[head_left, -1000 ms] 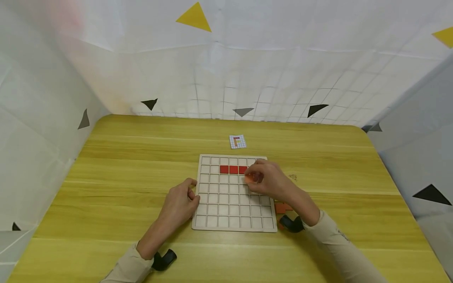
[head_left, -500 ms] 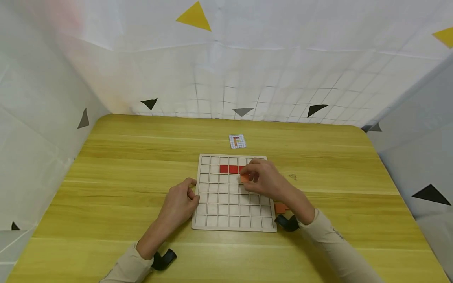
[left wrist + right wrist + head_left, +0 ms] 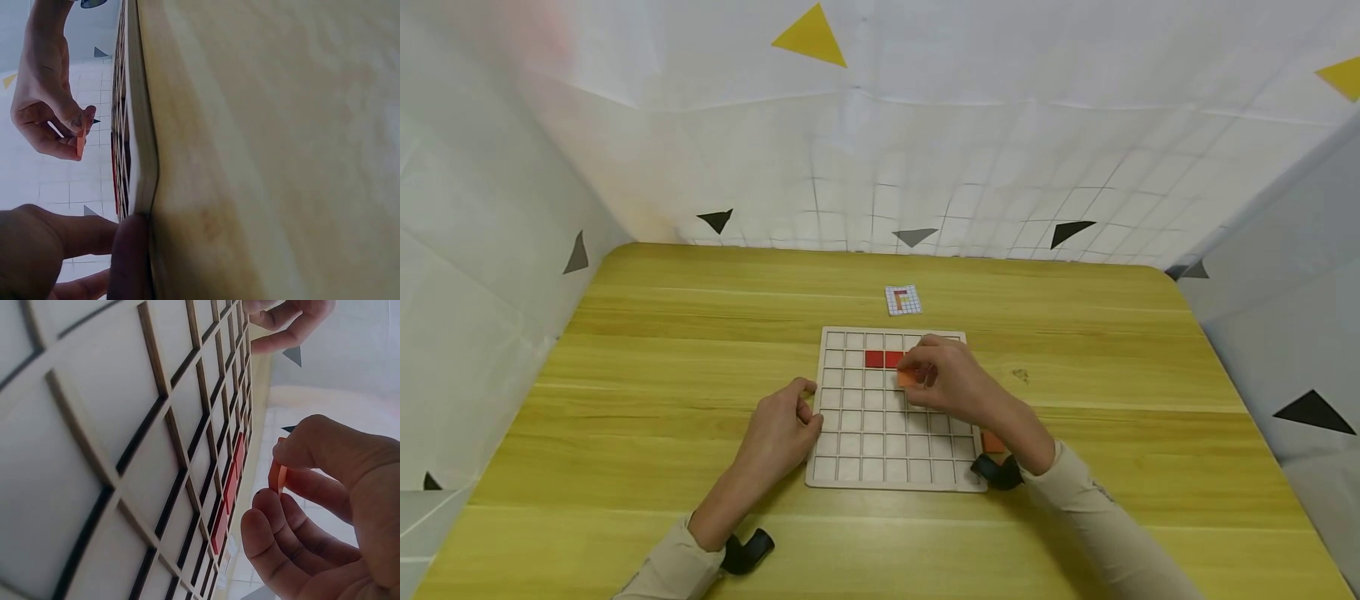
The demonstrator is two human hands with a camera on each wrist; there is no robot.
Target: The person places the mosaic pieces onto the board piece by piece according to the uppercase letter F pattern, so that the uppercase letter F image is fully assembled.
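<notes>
We're pinching flat orange tile [image 3: 906,378] with right hand [image 3: 947,380], left hand [image 3: 779,423] touching pale wooden grid board [image 3: 873,444]; tilted release maybe jamming tile.

Yellowish wood-grain table [image 3: 685,333] with white walls [image 3: 482,317] on three sides
Kinda creased back wall [image 3: 925,142], faint grid lines [image 3: 890,185] low down, yellow, black and gray triangles [image 3: 815,37] dotted around

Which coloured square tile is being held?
The orange square tile pinched by the right hand above the pale gridded wooden board; the red tiles sit in its cells, another orange piece lies beside it.
</notes>
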